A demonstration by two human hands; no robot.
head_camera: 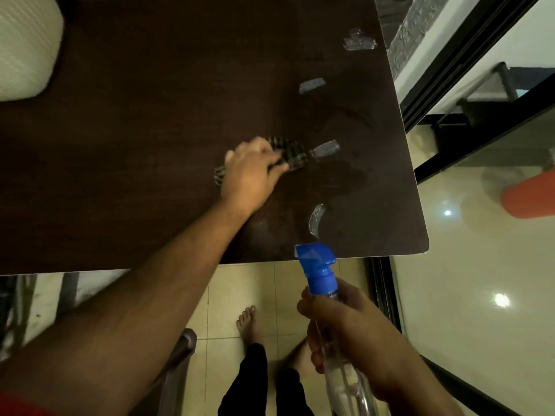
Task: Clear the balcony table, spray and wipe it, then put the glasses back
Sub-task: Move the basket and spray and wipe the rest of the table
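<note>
The left hand [252, 172] lies on the dark brown bench [150, 145], out past the middle and a bit toward the right side. Its fingers are curled round a striped cloth [288, 154], so this grip is grasping the cloth and pressing it flat on the bench top. A bit of the cloth sticks out on the left side of the hand, and more sticks out beyond the fingers. The hand looks a little blurred. The right hand [345, 334] is low down, off the near edge of the bench and above the floor. Its fingers and thumb wrap round the neck of a clear spray bottle [339, 370], so this grip is grasping the bottle. The bottle's blue spray head [318, 265] points up and left, and its tip sits just over the near edge of the bench. There are shiny wet patches [324, 150] on the right part of the bench, one of them just beside the cloth. A pale, ribbed cushion [24, 46] shows at the far left corner. Below the bench there are pale floor tiles [228, 295] with the person's bare foot [247, 322] and dark trouser legs. To the right is a glass door with a black frame [450, 73], and something orange [528, 199] shows behind the glass.
</note>
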